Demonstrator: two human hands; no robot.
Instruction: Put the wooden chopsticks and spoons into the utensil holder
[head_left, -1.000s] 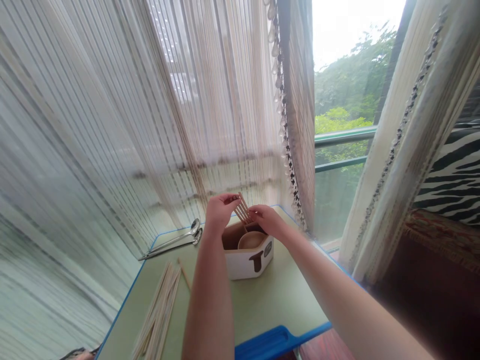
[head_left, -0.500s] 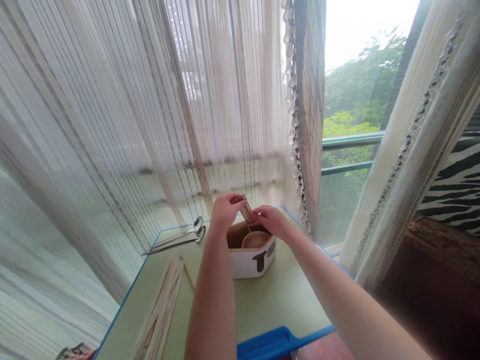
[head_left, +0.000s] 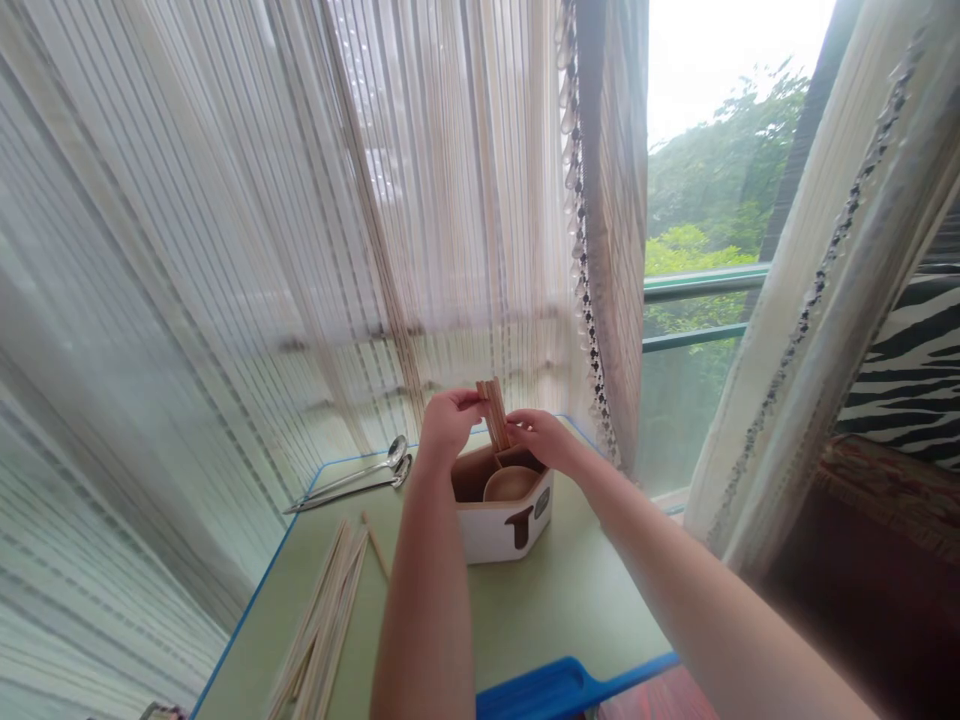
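Note:
A small bundle of wooden chopsticks [head_left: 493,415] stands nearly upright over the back of a white holder [head_left: 491,533] with brown inner walls. My left hand [head_left: 448,420] is closed, pinching the bundle's upper part from the left. From the right, my right hand [head_left: 536,432] has its fingers closed on the bundle lower down, near the rim. Inside the holder, a divider separates the compartments, and a round brown bowl-like part [head_left: 510,485] sits at the front. Whether the chopsticks' lower ends touch the holder's floor is hidden.
Loose chopsticks [head_left: 319,625] lie in a pile at the table's left, with a single one [head_left: 375,545] beside them. Two metal ladles [head_left: 360,475] rest at the back left. A blue handled object [head_left: 536,688] lies at the front edge of the green table [head_left: 592,600].
The bundle has become more upright and shows more clearly above my fingers. My left hand has shifted slightly left; my right hand stays by the rim.

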